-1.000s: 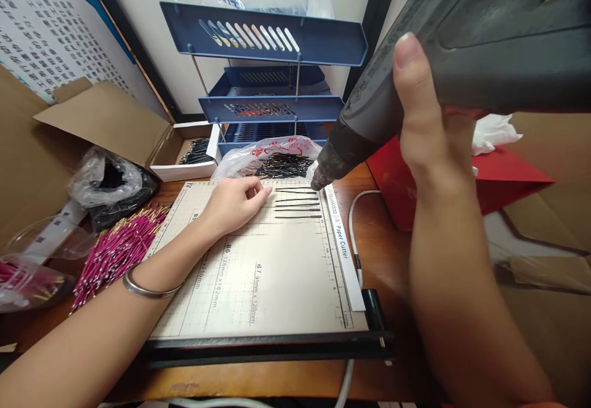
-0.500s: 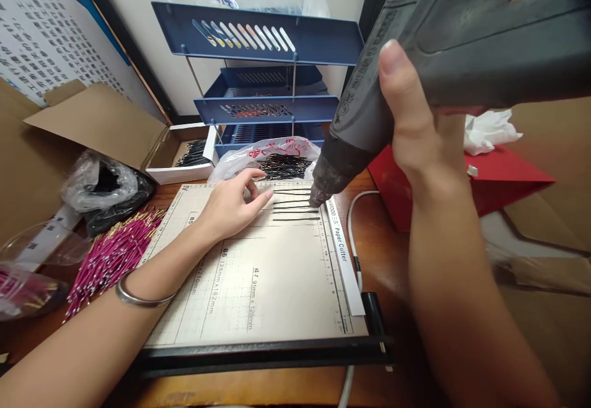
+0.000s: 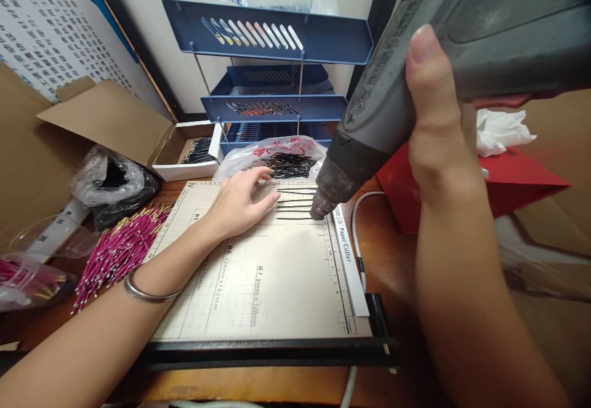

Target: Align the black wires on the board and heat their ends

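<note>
My right hand [image 3: 438, 119] is wrapped round a dark grey heat gun [image 3: 397, 82], thumb along its side. The gun's nozzle points down at the right ends of several thin black wires [image 3: 294, 207] lying side by side on the paper cutter board [image 3: 286, 279]. My left hand [image 3: 244, 202] rests on the upper part of the board, thumb and fingers apart, with the thumb tip beside the wires' left ends. Whether the thumb touches a wire is too small to tell.
Behind the board are a plastic bag of black wires [image 3: 290, 165] and a blue rack [image 3: 272, 29]. Pink wires [image 3: 122, 248] and an open carton [image 3: 106, 119] stand left. On the right are a white cable [image 3: 354, 229] and a red box [image 3: 480, 180].
The heat gun's nozzle has shifted slightly toward me, over the wire ends nearer the front. The whole view has shifted a little; my left hand keeps its place by the wires.
</note>
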The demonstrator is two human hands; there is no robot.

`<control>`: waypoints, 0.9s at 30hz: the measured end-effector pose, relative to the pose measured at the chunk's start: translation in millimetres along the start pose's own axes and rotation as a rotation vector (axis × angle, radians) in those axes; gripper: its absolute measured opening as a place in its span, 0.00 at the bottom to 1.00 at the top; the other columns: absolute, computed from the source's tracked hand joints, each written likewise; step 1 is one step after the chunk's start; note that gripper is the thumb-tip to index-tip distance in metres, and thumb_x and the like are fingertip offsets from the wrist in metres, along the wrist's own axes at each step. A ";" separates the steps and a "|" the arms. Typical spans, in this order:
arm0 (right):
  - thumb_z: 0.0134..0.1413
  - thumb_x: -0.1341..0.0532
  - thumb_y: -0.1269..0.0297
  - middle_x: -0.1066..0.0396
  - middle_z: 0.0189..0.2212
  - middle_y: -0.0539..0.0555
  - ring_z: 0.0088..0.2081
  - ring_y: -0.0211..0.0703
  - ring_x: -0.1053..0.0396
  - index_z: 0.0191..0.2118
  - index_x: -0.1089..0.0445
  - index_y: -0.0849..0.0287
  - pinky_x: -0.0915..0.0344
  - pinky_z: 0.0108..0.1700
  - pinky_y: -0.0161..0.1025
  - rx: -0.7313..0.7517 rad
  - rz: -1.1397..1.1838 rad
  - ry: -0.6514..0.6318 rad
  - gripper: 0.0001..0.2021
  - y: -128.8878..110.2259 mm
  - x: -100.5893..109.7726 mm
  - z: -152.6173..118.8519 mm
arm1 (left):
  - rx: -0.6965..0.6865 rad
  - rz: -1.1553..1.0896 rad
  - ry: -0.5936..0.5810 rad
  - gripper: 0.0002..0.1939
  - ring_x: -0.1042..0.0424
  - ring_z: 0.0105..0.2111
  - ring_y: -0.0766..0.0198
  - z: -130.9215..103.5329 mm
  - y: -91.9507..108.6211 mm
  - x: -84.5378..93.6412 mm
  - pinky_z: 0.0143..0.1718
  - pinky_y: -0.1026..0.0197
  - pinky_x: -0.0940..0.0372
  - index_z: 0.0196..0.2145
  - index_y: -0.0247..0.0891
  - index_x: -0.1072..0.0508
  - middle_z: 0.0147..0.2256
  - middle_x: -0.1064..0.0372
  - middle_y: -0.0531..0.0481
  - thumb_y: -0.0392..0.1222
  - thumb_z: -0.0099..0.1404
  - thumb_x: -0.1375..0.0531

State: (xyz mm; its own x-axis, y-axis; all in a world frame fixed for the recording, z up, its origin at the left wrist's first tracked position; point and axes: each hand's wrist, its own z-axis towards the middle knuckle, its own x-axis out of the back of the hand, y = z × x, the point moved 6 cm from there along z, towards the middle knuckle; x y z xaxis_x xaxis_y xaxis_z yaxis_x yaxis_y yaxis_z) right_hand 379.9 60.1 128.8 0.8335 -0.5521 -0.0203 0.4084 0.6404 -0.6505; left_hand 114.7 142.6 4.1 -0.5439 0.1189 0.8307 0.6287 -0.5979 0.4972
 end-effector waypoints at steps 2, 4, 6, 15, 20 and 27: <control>0.61 0.29 0.43 0.28 0.67 0.44 0.79 0.52 0.46 0.58 0.21 0.46 0.54 0.84 0.49 0.025 -0.012 0.010 0.24 -0.9 0.0 -0.1 | 0.004 0.003 -0.015 0.27 0.27 0.60 0.41 -0.5 -0.3 -0.6 0.63 0.35 0.35 0.61 0.39 0.27 0.61 0.25 0.37 0.57 0.71 0.39; 0.60 0.30 0.40 0.28 0.67 0.45 0.80 0.54 0.50 0.59 0.21 0.47 0.58 0.84 0.50 0.044 -0.057 0.028 0.26 -0.4 1.5 -0.4 | 0.002 0.006 -0.020 0.27 0.28 0.63 0.41 -0.6 -0.6 -0.8 0.66 0.34 0.37 0.61 0.39 0.26 0.63 0.26 0.37 0.57 0.71 0.40; 0.59 0.29 0.38 0.29 0.68 0.45 0.80 0.57 0.51 0.58 0.21 0.47 0.60 0.85 0.52 0.053 -0.094 0.047 0.28 1.4 4.4 -0.4 | -0.021 -0.005 -0.006 0.26 0.28 0.64 0.42 -0.4 0.2 0.0 0.67 0.35 0.38 0.58 0.39 0.24 0.62 0.24 0.38 0.57 0.71 0.40; 0.61 0.30 0.41 0.28 0.67 0.44 0.79 0.55 0.46 0.58 0.21 0.46 0.57 0.84 0.52 0.026 -0.076 -0.023 0.24 -0.9 2.5 -0.9 | -0.067 -0.038 0.050 0.22 0.23 0.58 0.45 -0.2 4.2 5.7 0.63 0.40 0.33 0.52 0.38 0.18 0.55 0.18 0.41 0.55 0.73 0.41; 0.64 0.30 0.48 0.25 0.64 0.46 0.73 0.52 0.36 0.55 0.20 0.47 0.57 0.84 0.50 0.073 -0.120 -0.077 0.18 -10.9 -0.9 -4.3 | -0.068 -0.029 0.005 0.25 0.25 0.59 0.44 -1.6 6.3 3.8 0.64 0.39 0.34 0.57 0.38 0.20 0.57 0.20 0.40 0.57 0.71 0.39; 0.64 0.30 0.49 0.27 0.65 0.46 0.77 0.51 0.41 0.54 0.19 0.49 0.47 0.82 0.46 0.016 -0.049 -0.089 0.18 -8.8 3.2 0.3 | -0.146 -0.013 -0.048 0.30 0.28 0.64 0.43 -0.6 7.4 -2.2 0.69 0.38 0.36 0.61 0.36 0.22 0.62 0.23 0.37 0.59 0.71 0.38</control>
State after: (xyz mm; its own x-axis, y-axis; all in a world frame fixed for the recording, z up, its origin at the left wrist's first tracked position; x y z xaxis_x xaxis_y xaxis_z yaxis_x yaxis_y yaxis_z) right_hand 379.1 52.9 134.7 0.8418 -0.5340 0.0791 0.4549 0.6227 -0.6366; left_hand 120.2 137.4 5.8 -0.5219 0.1635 0.8372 0.5320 -0.7049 0.4692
